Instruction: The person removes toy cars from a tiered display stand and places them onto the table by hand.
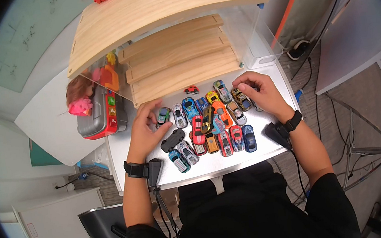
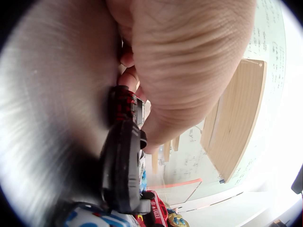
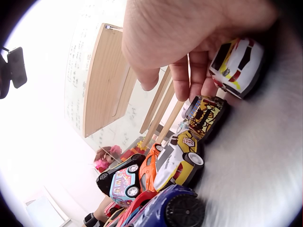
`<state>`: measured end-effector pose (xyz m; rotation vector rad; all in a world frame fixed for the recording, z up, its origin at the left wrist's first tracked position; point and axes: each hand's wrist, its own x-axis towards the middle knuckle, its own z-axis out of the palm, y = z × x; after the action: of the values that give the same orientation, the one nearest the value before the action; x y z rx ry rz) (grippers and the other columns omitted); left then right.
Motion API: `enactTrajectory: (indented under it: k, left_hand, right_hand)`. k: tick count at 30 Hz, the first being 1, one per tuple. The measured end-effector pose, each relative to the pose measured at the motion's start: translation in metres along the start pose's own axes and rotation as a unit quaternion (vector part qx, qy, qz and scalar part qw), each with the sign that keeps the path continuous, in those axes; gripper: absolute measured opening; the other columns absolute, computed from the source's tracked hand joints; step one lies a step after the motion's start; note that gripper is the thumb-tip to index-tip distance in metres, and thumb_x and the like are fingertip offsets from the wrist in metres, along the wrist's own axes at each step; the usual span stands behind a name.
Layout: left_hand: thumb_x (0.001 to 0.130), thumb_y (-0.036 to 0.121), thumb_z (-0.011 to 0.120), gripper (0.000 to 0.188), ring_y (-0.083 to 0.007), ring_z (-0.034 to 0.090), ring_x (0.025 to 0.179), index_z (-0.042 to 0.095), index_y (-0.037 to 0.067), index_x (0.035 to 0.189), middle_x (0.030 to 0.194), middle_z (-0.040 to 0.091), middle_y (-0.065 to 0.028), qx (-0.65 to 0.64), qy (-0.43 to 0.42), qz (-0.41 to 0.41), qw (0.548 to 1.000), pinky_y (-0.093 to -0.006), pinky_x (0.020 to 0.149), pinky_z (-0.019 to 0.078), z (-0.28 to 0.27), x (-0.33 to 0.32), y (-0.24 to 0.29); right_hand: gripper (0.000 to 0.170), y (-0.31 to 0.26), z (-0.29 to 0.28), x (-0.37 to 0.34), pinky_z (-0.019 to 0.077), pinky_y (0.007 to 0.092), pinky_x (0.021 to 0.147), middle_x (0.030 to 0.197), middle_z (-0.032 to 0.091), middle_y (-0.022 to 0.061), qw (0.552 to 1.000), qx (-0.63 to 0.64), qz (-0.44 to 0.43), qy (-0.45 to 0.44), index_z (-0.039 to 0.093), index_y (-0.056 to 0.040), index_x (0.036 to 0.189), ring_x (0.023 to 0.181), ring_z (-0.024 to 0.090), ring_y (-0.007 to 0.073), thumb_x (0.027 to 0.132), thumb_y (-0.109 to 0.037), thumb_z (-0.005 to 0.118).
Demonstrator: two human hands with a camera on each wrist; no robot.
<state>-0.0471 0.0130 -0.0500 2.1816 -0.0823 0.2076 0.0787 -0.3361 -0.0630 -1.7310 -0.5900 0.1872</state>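
Several small toy cars lie bunched on the white table, most on their wheels. My left hand (image 1: 144, 133) is at the left side of the bunch, thumb and fingers spread around a green car (image 1: 163, 116). A dark car (image 1: 172, 140) lies overturned just below its thumb. At the right end, my right hand (image 1: 266, 94) arches with loosely bent fingers over a white car (image 3: 239, 66), which shows under the palm in the right wrist view. A black-and-gold car (image 3: 207, 116) is just beyond those fingertips. Near the middle, a yellow-black car (image 1: 206, 119) rests on others beside a red car (image 1: 198, 130).
Behind the cars stands a display case with clear sides, a wooden top (image 1: 163, 15) and stepped wooden shelves (image 1: 181, 59). One tiny red car (image 1: 191, 90) sits near its front edge. A grey toolbox (image 1: 93, 120) and a doll (image 1: 80, 92) are at the left.
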Motion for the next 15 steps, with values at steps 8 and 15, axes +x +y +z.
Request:
enactTrajectory:
  k: [8,15]
  left_hand:
    - [0.087,0.011,0.071,0.056,-0.0158,0.057,0.105,0.056,-0.001,0.139,0.134,0.060,-0.0098,-0.065,0.126,0.141,0.980,-0.0298,0.091,0.0451,-0.045,-0.005,0.072]
    - [0.084,0.086,0.054,0.113,-0.0245,0.052,0.116,0.034,0.006,0.162,0.161,0.037,-0.0311,-0.028,0.218,0.361,0.906,-0.0385,0.094,0.0391,-0.122,-0.017,0.177]
  right_hand:
    - [0.023,-0.001,0.000,-0.001,0.0491,0.0247,0.075,0.093,0.073,0.0022,1.000,0.007,0.019,-0.002,0.075,-0.0002,0.109,0.081,0.059,0.0071,0.099,-0.021,0.072]
    - [0.023,0.001,-0.001,-0.001,0.0510,0.0245,0.080,0.094,0.074,0.0028,0.999,0.015,0.033,-0.012,0.074,-0.0005,0.110,0.085,0.063,0.0074,0.101,-0.021,0.070]
